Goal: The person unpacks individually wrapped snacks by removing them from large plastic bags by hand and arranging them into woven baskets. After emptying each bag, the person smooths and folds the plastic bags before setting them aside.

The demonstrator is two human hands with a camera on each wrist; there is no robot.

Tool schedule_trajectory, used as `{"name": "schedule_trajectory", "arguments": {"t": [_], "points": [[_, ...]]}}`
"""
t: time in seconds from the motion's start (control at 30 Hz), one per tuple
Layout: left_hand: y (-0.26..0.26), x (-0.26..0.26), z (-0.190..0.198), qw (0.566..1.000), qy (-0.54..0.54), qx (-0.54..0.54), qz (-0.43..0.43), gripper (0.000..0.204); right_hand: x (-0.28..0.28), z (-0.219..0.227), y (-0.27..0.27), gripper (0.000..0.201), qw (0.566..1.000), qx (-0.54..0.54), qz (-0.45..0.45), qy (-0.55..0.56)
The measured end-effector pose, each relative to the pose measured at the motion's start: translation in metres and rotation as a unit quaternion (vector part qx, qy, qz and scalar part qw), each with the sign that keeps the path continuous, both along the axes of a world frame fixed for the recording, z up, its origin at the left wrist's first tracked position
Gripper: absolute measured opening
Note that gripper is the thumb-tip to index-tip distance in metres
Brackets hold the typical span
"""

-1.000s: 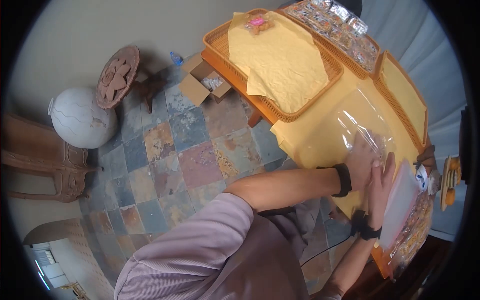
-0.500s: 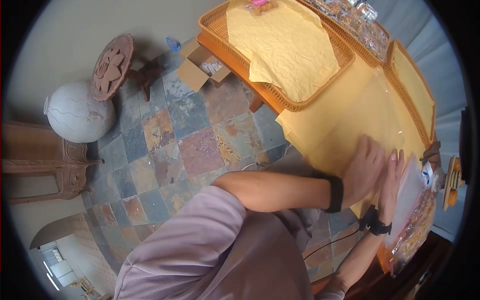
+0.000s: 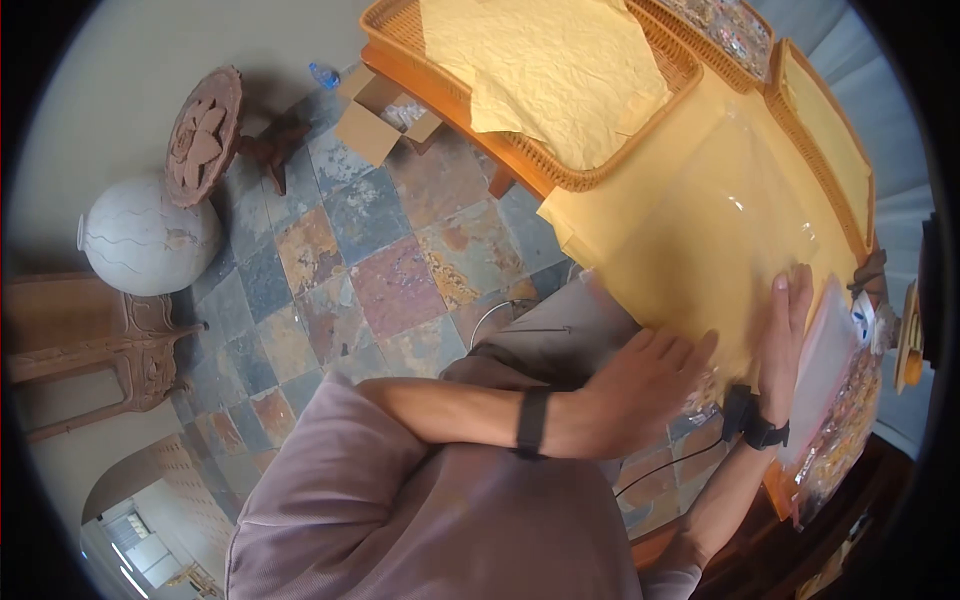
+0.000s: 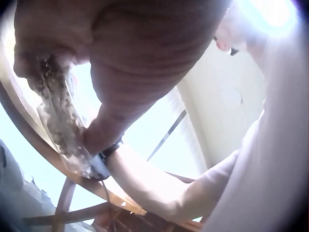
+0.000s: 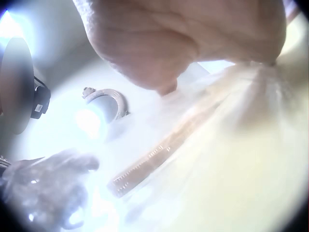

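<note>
In the head view my left hand is near the table's front edge, close to my body. It grips a clear plastic packet of small mixed bits, seen in the left wrist view between thumb and fingers; the back of the hand hides most of it in the head view. My right hand lies with straight fingers on a large clear plastic bag, which is spread over the yellow-covered table. To its right is a stack of clear bags.
A wicker tray lined with crumpled yellow paper stands at the far left of the table. Two more wicker trays line the back, one with shiny packets. Filled packets lie at the right end. An open cardboard box sits on the tiled floor.
My left hand has drawn back from beside the right hand, over the clear bag, to the table's front edge. The right hand stays on the bag, and the head view has shifted.
</note>
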State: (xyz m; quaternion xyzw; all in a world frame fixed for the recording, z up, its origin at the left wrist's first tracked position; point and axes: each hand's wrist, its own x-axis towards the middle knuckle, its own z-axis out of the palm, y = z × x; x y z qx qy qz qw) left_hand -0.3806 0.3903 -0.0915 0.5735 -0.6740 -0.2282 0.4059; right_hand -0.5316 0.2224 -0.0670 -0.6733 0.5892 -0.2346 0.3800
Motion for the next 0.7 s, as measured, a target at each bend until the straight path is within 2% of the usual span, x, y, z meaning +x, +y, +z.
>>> {"name": "schedule_trajectory", "arguments": {"t": [0.07, 0.1, 0.17, 0.2, 0.27, 0.3, 0.37, 0.4, 0.5, 0.57, 0.63, 0.7], "points": [[0.016, 0.019, 0.010, 0.988, 0.068, 0.099, -0.093, 0.077, -0.003, -0.009, -0.002, 0.081, 1.000, -0.004, -0.002, -0.007], [0.021, 0.033, 0.019, 0.987, 0.069, 0.096, -0.108, 0.077, -0.007, -0.009, -0.004, 0.080, 1.000, -0.011, -0.001, -0.015], [0.026, 0.064, 0.038, 0.932, 0.169, 0.248, -0.205, 0.070, 0.001, 0.001, 0.003, 0.078, 0.998, -0.018, -0.029, -0.050], [0.028, 0.076, 0.042, 0.930, 0.166, 0.243, -0.222, 0.070, 0.002, 0.006, 0.006, 0.077, 0.995, -0.020, -0.041, -0.090], [0.028, 0.090, 0.047, 0.889, 0.318, 0.272, -0.186, 0.066, -0.005, 0.004, 0.006, 0.077, 0.991, -0.069, -0.055, -0.105], [0.023, 0.089, 0.049, 0.889, 0.312, 0.270, -0.198, 0.066, -0.008, 0.000, 0.006, 0.077, 0.985, -0.110, -0.057, -0.122], [0.017, 0.083, 0.053, 0.816, 0.522, 0.233, -0.080, 0.047, -0.018, -0.006, 0.007, 0.077, 0.979, -0.127, -0.078, -0.142], [0.011, 0.079, 0.049, 0.800, 0.552, 0.223, -0.075, 0.041, -0.020, -0.008, 0.011, 0.076, 0.976, -0.134, -0.070, -0.159], [-0.011, 0.084, 0.045, 0.783, 0.567, 0.241, -0.086, 0.040, -0.029, -0.007, 0.026, 0.072, 0.971, -0.181, -0.059, -0.144], [-0.022, 0.088, 0.041, 0.792, 0.544, 0.258, -0.104, 0.039, -0.034, -0.011, 0.042, 0.069, 0.971, -0.188, -0.034, -0.145], [-0.034, 0.090, 0.043, 0.776, 0.554, 0.294, -0.070, 0.045, -0.038, -0.012, 0.057, 0.067, 0.970, -0.192, -0.057, -0.139], [-0.045, 0.093, 0.047, 0.788, 0.540, 0.281, -0.095, 0.043, -0.044, -0.016, 0.069, 0.069, 0.973, -0.213, -0.039, -0.082]]}}
